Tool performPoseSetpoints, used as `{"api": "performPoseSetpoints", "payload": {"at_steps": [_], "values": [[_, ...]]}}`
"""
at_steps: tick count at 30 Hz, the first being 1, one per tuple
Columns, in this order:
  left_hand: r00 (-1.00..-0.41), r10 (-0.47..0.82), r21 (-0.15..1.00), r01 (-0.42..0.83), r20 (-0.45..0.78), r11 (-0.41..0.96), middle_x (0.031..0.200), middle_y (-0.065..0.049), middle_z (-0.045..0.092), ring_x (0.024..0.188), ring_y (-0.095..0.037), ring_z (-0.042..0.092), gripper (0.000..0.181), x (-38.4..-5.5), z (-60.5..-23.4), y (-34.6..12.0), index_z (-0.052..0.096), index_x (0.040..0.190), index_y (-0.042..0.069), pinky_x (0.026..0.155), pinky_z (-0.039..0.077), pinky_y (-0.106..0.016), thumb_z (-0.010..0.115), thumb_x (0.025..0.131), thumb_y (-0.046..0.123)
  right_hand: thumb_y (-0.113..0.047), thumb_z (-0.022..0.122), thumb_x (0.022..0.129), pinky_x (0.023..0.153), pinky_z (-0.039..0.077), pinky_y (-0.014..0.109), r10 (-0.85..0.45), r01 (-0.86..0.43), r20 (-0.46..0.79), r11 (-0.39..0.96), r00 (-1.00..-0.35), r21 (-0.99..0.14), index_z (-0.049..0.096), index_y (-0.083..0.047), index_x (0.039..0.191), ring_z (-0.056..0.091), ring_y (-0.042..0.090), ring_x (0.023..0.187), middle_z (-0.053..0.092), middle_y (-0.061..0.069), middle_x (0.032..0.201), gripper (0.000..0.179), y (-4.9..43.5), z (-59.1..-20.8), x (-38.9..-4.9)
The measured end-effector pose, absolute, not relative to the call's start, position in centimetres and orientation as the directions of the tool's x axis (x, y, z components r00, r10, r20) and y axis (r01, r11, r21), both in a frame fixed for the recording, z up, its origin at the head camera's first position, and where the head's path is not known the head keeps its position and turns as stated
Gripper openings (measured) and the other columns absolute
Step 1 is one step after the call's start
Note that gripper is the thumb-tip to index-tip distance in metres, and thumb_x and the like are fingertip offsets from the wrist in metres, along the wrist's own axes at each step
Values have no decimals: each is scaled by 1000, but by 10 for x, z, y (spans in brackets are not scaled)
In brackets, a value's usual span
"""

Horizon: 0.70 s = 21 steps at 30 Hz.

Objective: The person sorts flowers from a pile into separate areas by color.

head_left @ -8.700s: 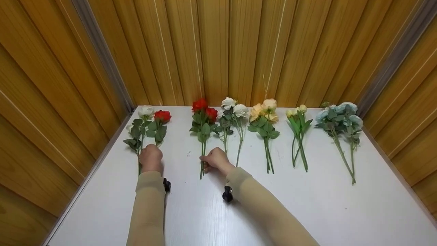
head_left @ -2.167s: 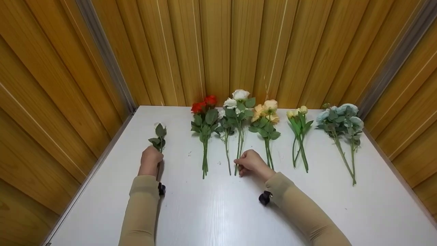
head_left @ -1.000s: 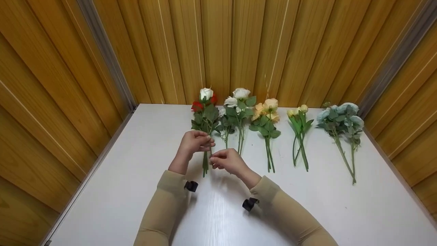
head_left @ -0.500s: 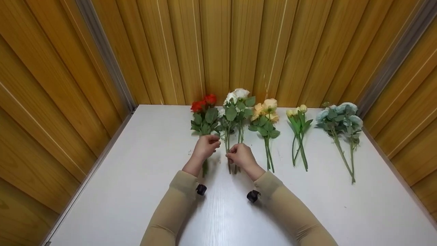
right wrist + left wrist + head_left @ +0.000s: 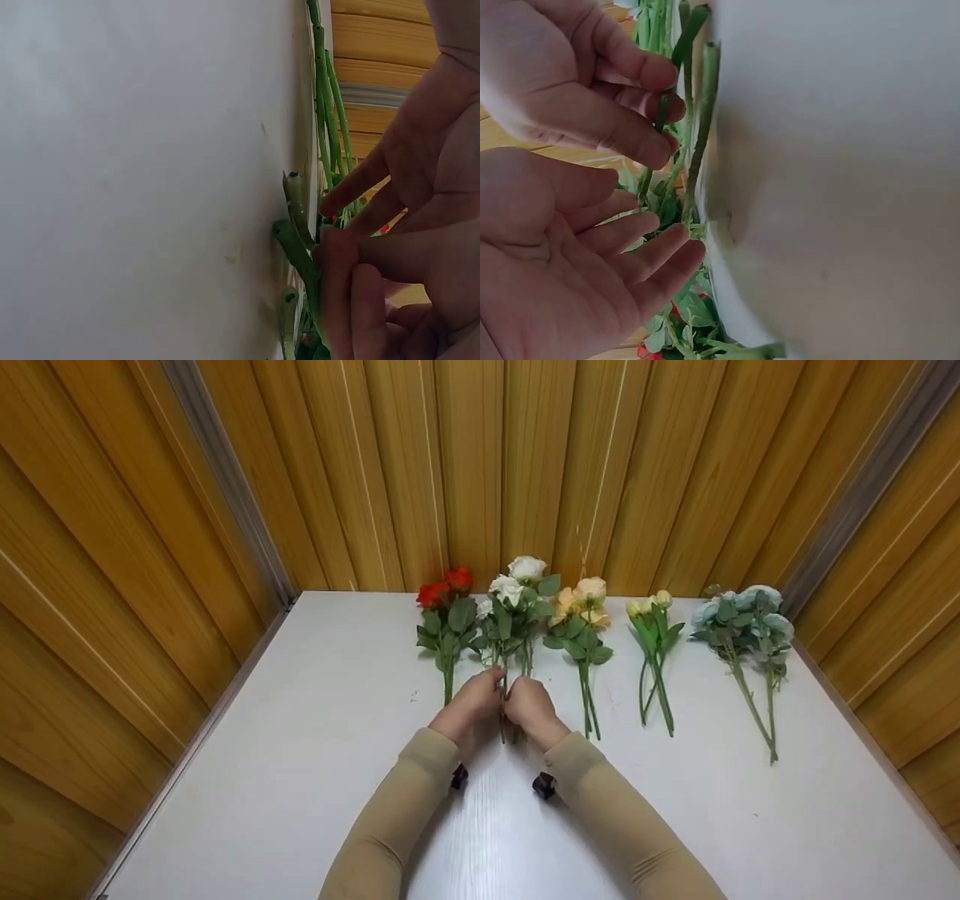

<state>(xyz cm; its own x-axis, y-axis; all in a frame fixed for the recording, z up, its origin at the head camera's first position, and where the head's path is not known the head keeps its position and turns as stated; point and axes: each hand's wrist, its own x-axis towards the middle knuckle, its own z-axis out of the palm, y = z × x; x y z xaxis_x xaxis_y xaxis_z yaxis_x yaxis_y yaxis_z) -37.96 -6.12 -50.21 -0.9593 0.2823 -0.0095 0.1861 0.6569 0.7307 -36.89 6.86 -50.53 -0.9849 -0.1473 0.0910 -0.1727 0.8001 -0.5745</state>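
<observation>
In the head view, several white roses (image 5: pixel 507 589) lie with their leafy stems near the middle of the row. My right hand (image 5: pixel 529 706) pinches a green stem (image 5: pixel 301 262) of the white bunch, low down near its cut end. Just to the left, my left hand (image 5: pixel 474 697) is beside the same stems. In the left wrist view that left hand (image 5: pixel 577 262) has its palm turned up and fingers loosely extended, close to the stems. Whether its thumb touches a stem is hard to tell. The red roses (image 5: pixel 445 589) lie left of the hands, their lower stems partly covered.
Right of the hands lie peach roses (image 5: pixel 581 607), yellow tulips (image 5: pixel 654 622) and pale blue flowers (image 5: pixel 750 611). All rest on a white table (image 5: pixel 225 780), heads toward the back. Wood-look panels (image 5: pixel 472 472) stand behind and at both sides.
The left hand carried a white rose from the left to the middle, where the right hand took its stem. The rose now lies with the white bunch. Red roses earlier at the left are gone from there.
</observation>
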Motion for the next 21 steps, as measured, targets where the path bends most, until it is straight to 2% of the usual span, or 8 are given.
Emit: {"api": "performPoseSetpoints", "payload": {"at_steps": [5,8,12,14,16,18,21], "values": [[-963,267,677,176,-33,715,149,-21,57,142,-35,51,46,-379,-506,-55,52,149,2,118,42,-46,50,103,6,-3,64,82,65,57,47,-152,-186,108,828,-982,-529,64,-5,63,64,30,65,72,18,72,19,69,-504,-367],[-963,267,648,177,-43,741,145,-20,61,139,-35,54,42,-381,-505,-52,55,146,3,116,44,-46,50,104,8,-2,65,83,66,58,48,-163,-202,122,833,-979,-515,66,-4,67,66,33,67,73,19,74,16,70,-502,-367],[-959,274,624,174,-67,762,138,-20,65,135,-33,58,40,-381,-504,-49,58,144,4,113,47,-46,49,104,8,-4,65,84,61,55,44,-180,-217,121,830,-976,-514,64,-5,66,63,30,64,71,17,72,18,73,-499,-363],[-959,273,618,168,-78,768,140,-20,64,136,-33,57,42,-379,-503,-49,56,145,4,113,47,-46,49,104,7,-7,67,87,63,55,43,-190,-220,112,823,-975,-524,66,-4,70,64,29,66,72,15,75,17,76,-498,-359],[-962,262,614,162,-76,773,142,-19,63,138,-33,56,42,-377,-501,-50,56,146,4,115,45,-46,48,104,5,-12,69,90,69,57,44,-202,-233,116,819,-973,-525,71,-2,79,68,29,73,75,14,81,15,79,-495,-355],[-967,248,580,170,-57,797,142,-19,63,137,-34,56,41,-374,-496,-54,56,145,2,115,45,-47,48,105,5,-17,71,93,75,58,45,-213,-232,100,801,-972,-552,73,0,95,71,31,77,76,15,86,17,85,-492,-351],[-979,196,551,133,-57,824,145,-19,61,138,-35,55,41,-368,-482,-64,54,147,3,114,46,-49,51,106,10,-21,72,96,84,58,47,-233,-238,88,761,-968,-603,65,2,125,72,33,92,74,19,106,38,99,-485,-345]]}}
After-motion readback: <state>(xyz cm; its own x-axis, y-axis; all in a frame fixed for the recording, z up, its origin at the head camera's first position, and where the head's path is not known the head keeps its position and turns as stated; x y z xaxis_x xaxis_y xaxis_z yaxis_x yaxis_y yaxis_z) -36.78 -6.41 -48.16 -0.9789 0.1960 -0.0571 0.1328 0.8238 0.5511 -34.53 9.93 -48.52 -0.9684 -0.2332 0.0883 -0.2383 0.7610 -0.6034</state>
